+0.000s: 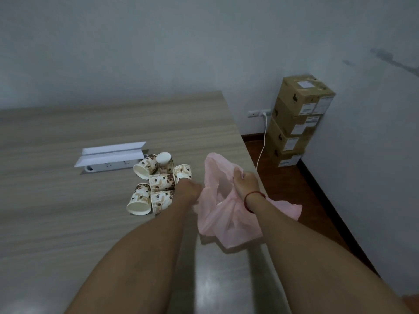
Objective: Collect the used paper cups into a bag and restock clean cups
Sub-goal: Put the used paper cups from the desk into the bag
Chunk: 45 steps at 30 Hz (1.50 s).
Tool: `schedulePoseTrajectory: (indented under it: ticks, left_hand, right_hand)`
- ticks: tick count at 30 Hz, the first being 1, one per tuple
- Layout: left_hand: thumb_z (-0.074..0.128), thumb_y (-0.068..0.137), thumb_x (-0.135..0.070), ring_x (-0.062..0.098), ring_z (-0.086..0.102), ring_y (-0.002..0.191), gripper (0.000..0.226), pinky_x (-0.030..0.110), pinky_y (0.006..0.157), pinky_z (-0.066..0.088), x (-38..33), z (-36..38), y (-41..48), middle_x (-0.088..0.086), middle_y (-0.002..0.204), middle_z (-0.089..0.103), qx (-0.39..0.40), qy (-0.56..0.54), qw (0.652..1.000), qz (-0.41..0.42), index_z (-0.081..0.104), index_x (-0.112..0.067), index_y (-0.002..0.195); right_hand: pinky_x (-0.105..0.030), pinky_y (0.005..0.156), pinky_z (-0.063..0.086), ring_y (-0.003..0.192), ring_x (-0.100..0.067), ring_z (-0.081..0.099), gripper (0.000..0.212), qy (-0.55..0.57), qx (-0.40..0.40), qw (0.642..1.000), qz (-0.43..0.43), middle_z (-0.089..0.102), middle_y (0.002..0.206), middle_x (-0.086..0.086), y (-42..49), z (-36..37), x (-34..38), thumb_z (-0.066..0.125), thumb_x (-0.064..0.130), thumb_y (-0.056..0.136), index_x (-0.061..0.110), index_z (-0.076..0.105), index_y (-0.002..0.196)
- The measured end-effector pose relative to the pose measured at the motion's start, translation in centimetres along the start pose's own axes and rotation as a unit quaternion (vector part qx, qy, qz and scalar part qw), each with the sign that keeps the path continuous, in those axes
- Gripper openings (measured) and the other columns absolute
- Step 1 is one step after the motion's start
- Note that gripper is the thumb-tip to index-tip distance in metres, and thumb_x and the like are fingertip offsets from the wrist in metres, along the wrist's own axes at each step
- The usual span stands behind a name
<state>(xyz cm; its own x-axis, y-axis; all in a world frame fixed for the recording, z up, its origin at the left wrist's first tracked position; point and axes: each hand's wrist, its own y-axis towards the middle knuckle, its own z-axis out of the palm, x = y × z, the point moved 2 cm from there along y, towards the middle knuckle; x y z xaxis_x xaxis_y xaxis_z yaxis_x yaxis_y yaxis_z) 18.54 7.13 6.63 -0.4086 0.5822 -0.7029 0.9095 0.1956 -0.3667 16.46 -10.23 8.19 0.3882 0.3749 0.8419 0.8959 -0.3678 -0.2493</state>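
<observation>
Fingers of my right hand (pixel 246 181) are curled tight round the top edge of the pink plastic bag (pixel 229 214), bunching the film and lifting that side; a red string (pixel 254 198) circles the wrist. My left hand (pixel 188 189) sits between the bag's left edge and the nearest cup, knuckles up. Its fingers are hidden and blurred, so I cannot tell whether it grips anything. The bag lies crumpled on the right edge of the table (pixel 68 132), one corner hanging over the side. Its long axis runs from far to near, with the mouth gaping upward between my hands. Just left of it six paper cups (pixel 162 181) with a coffee-bean print huddle together. Most are tipped on their sides with mouths turned toward me or to the lower left, and one stands upside down at the back. Beyond them a white power strip (pixel 108 165) lies under a folded white card (pixel 111 152). The tabletop is pale grey wood grain. Behind it rises a plain grey-white wall (pixel 204 41) with a socket (pixel 258 113) and a white cable (pixel 263 143) dropping down. Four cardboard boxes (pixel 294 123) are stacked in the corner on the dark reddish floor (pixel 283 177).
</observation>
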Motion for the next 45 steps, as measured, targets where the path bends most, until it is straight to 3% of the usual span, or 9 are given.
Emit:
schedulePoseTrajectory:
  ticks: [8, 17, 22, 26, 30, 35, 38, 42, 45]
  left_hand:
    - [0.071, 0.081, -0.022, 0.038, 0.033, 0.137, 0.071, 0.045, 0.110, 0.032, 3.5, -3.9, 2.9, 0.021, 0.144, 0.035, -0.144, 0.072, 0.979, -0.127, 0.035, -0.003, 0.138]
    - [0.059, 0.091, -0.012, 0.036, 0.038, 0.136, 0.057, 0.043, 0.109, 0.034, 6.0, -3.2, 5.5, 0.022, 0.146, 0.037, -0.147, 0.032, 0.968, -0.202, 0.033, -0.002, 0.142]
    - [0.055, 0.089, -0.002, 0.038, 0.056, 0.119, 0.039, 0.048, 0.096, 0.051, 8.1, -2.3, 6.8, 0.023, 0.129, 0.057, -0.153, -0.044, 0.962, -0.222, 0.056, -0.004, 0.128]
    - [0.061, 0.082, 0.001, 0.037, 0.060, 0.114, 0.046, 0.045, 0.091, 0.055, 8.2, -2.0, 6.9, 0.021, 0.124, 0.061, -0.091, -0.040, 0.980, -0.173, 0.056, 0.000, 0.128]
    - [0.051, 0.091, -0.008, 0.035, 0.062, 0.112, 0.037, 0.038, 0.088, 0.054, 5.9, -2.4, 5.5, 0.020, 0.123, 0.062, -0.070, -0.058, 0.987, -0.133, 0.057, 0.003, 0.125]
    - [0.042, 0.089, -0.001, 0.041, 0.061, 0.111, 0.039, 0.050, 0.095, 0.052, 2.1, -0.7, 5.2, 0.024, 0.121, 0.061, -0.067, -0.162, 0.983, -0.060, 0.054, 0.001, 0.125]
    - [0.045, 0.090, -0.001, 0.038, 0.061, 0.112, 0.036, 0.043, 0.094, 0.053, -0.5, 0.0, 3.7, 0.022, 0.123, 0.060, -0.030, -0.182, 0.983, -0.005, 0.052, -0.002, 0.125]
    - [0.049, 0.091, -0.003, 0.030, 0.062, 0.096, 0.029, 0.032, 0.073, 0.053, -2.5, 1.6, 2.0, 0.016, 0.118, 0.063, 0.150, -0.143, 0.978, -0.004, 0.065, -0.010, 0.114]
    - [0.052, 0.094, -0.012, 0.025, 0.056, 0.095, 0.025, 0.031, 0.075, 0.048, -3.5, 2.4, 0.9, 0.008, 0.104, 0.062, 0.292, -0.021, 0.956, 0.013, 0.070, -0.008, 0.112]
  right_hand:
    - [-0.039, 0.084, 0.048, 0.088, -0.026, 0.058, 0.052, -0.009, 0.043, 0.999, 0.021, 0.060, 0.094, -0.012, 2.0, 3.6, 0.5, 0.031, 0.043, 0.097, 0.003, 0.061, 0.109]
    - [-0.031, 0.069, 0.039, 0.064, -0.020, 0.047, 0.046, -0.052, 0.048, 0.997, 0.029, 0.051, 0.072, -0.005, 3.2, 6.4, -0.1, 0.031, 0.040, 0.099, 0.005, 0.060, 0.093]
    - [-0.031, 0.070, 0.040, 0.064, -0.020, 0.047, 0.044, -0.055, 0.042, 0.997, 0.030, 0.049, 0.069, -0.004, 3.3, 6.2, -0.6, 0.032, 0.040, 0.099, 0.006, 0.059, 0.089]
    - [-0.033, 0.073, 0.042, 0.080, -0.025, 0.055, 0.049, -0.043, 0.039, 0.998, 0.019, 0.057, 0.085, -0.011, 3.5, 5.5, 0.0, 0.034, 0.042, 0.097, 0.003, 0.063, 0.095]
    - [-0.033, 0.071, 0.041, 0.072, -0.023, 0.051, 0.042, -0.019, 0.032, 0.999, 0.002, 0.051, 0.070, -0.005, 3.8, 4.8, 1.1, 0.035, 0.040, 0.096, 0.013, 0.053, 0.070]
    - [-0.030, 0.072, 0.039, 0.077, -0.023, 0.052, 0.039, -0.011, 0.030, 0.999, -0.013, 0.054, 0.078, -0.009, 3.4, 3.8, 2.7, 0.036, 0.037, 0.097, 0.008, 0.058, 0.082]
    - [-0.029, 0.075, 0.038, 0.084, -0.023, 0.052, 0.038, -0.018, 0.022, 0.999, -0.023, 0.054, 0.087, -0.012, 3.3, 3.3, 3.2, 0.037, 0.035, 0.097, 0.006, 0.061, 0.090]
    - [-0.032, 0.074, 0.037, 0.082, -0.020, 0.049, 0.035, -0.008, 0.013, 1.000, -0.026, 0.051, 0.085, -0.010, 3.6, 2.7, 3.5, 0.034, 0.039, 0.096, 0.013, 0.057, 0.088]
    - [-0.030, 0.069, 0.038, 0.080, -0.021, 0.048, 0.037, -0.005, -0.004, 1.000, -0.020, 0.051, 0.078, -0.007, 3.6, 1.8, 3.5, 0.034, 0.038, 0.097, 0.013, 0.056, 0.081]
